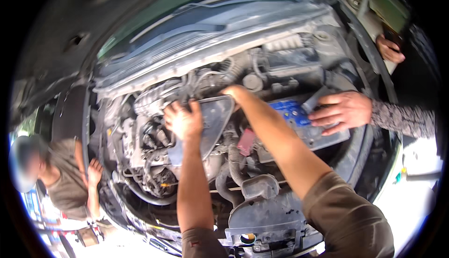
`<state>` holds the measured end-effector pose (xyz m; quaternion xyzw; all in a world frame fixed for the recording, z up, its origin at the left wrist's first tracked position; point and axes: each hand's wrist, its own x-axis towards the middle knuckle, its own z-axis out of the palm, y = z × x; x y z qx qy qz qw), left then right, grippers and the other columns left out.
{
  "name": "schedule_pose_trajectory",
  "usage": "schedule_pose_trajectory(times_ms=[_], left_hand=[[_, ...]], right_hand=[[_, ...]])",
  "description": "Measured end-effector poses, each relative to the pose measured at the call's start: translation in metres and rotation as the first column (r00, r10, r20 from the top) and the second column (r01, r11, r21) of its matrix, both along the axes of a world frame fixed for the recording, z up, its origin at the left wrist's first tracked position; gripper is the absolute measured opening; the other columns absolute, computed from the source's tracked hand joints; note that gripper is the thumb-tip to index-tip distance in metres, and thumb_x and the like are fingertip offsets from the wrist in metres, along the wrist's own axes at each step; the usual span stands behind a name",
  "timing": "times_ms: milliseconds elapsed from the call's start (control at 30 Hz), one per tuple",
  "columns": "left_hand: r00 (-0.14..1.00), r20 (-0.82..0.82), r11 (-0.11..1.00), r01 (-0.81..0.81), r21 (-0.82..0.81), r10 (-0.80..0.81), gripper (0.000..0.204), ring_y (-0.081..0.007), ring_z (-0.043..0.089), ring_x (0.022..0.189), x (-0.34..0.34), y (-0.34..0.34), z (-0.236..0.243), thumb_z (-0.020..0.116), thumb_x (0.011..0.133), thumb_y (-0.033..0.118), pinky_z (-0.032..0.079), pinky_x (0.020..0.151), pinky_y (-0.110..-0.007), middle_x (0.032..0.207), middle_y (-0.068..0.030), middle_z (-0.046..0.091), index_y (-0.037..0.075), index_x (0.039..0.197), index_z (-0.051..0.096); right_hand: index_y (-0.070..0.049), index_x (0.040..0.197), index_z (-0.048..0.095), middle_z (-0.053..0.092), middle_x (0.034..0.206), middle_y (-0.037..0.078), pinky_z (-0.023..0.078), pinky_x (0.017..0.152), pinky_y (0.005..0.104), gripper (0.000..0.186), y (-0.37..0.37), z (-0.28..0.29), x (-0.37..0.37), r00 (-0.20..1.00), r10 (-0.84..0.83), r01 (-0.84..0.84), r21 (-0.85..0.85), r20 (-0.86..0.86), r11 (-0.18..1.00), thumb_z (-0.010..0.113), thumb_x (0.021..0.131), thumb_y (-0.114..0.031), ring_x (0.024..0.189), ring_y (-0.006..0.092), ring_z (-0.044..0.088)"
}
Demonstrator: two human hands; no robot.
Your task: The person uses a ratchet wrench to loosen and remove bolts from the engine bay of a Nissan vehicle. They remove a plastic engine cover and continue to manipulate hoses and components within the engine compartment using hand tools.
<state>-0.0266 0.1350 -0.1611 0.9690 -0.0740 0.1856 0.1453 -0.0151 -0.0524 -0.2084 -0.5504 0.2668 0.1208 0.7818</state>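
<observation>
A dark, flat plastic engine cover (pixel 217 120) sits tilted over the middle of the engine. My left hand (pixel 184 121) lies against its left side, fingers spread toward the hoses and metal parts behind. Whether those fingers grip the edge does not show. My right hand (pixel 231 91) reaches across to the cover's far right corner, its fingers mostly hidden. To the right, another person's hand (pixel 343 112) in a patterned sleeve rests above a battery with a blue top (pixel 286 110). Beside my right forearm is a small reddish part (pixel 245 142).
A ribbed hose (pixel 235 164) runs down to a dark plastic air duct (pixel 266 216) at the front. A co-worker (pixel 70 178) leans at the left fender. At the far right, another hand (pixel 390 49) holds a dark object. The raised hood (pixel 56 24) hangs above left.
</observation>
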Motion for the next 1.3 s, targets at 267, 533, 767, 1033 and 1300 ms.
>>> schedule_pose_trajectory(times_ms=[267, 533, 767, 1033, 1300], left_hand=[[0.934, -0.355, 0.998, 0.014, -0.061, -0.035, 0.08, -0.0436, 0.058, 0.114, 0.027, 0.024, 0.023, 0.05, 0.081, 0.068, 0.045, 0.097, -0.048, 0.122, -0.027, 0.061, 0.008, 0.135, 0.049], [0.795, -0.416, 0.805, 0.146, -0.574, -0.441, 0.097, -0.034, 0.054, 0.123, 0.063, 0.057, -0.004, 0.068, 0.072, 0.072, 0.039, 0.104, -0.038, 0.13, -0.0249, 0.057, 0.002, 0.136, 0.05], [0.823, -0.49, 0.942, 0.151, -0.299, -0.287, 0.095, -0.0443, 0.052, 0.121, 0.044, 0.066, 0.017, 0.057, 0.078, 0.074, 0.041, 0.102, -0.044, 0.134, -0.0299, 0.051, 0.002, 0.14, 0.045], [0.849, 0.237, 0.88, 0.472, 0.059, -0.471, 0.049, -0.0348, 0.046, 0.116, 0.104, 0.05, 0.025, 0.063, 0.083, 0.032, 0.037, 0.099, -0.046, 0.121, -0.018, 0.049, 0.001, 0.119, 0.053], [0.633, 0.175, 0.652, 0.69, 0.314, -0.754, 0.084, -0.0327, 0.037, 0.131, 0.106, -0.085, 0.086, 0.063, 0.077, 0.066, 0.031, 0.11, -0.048, 0.14, -0.0178, 0.04, 0.012, 0.139, 0.044]], right_hand=[[-0.005, 0.128, 0.035, 0.027, 0.126, 0.013, 0.019, 0.09, 0.0424, 0.069, 0.011, 0.009, 0.009, 0.999, -0.042, 0.045, -0.123, 0.019, 0.991, 0.051, 0.081, -0.053, 0.112, 0.0254, 0.022], [-0.006, 0.134, 0.029, 0.019, 0.134, 0.014, 0.012, 0.096, 0.0444, 0.08, 0.004, 0.015, 0.001, 0.997, -0.075, 0.07, -0.241, -0.012, 0.968, 0.049, 0.079, -0.061, 0.12, 0.0272, 0.014], [-0.007, 0.14, 0.023, 0.012, 0.14, 0.015, 0.007, 0.101, 0.0461, 0.09, 0.011, 0.012, -0.008, 0.997, -0.056, 0.042, -0.27, -0.047, 0.962, 0.047, 0.078, -0.067, 0.127, 0.0287, 0.007], [-0.008, 0.146, 0.016, 0.004, 0.148, 0.016, 0.0, 0.107, 0.0481, 0.101, -0.003, 0.013, -0.022, 0.999, 0.036, -0.038, -0.288, -0.012, 0.957, 0.045, 0.076, -0.075, 0.135, 0.0305, -0.001], [-0.009, 0.152, 0.01, -0.003, 0.156, 0.017, -0.006, 0.113, 0.0501, 0.112, -0.08, 0.115, -0.214, 0.828, 0.557, -0.381, -0.668, 0.06, 0.64, 0.043, 0.074, -0.083, 0.143, 0.0323, -0.009]])
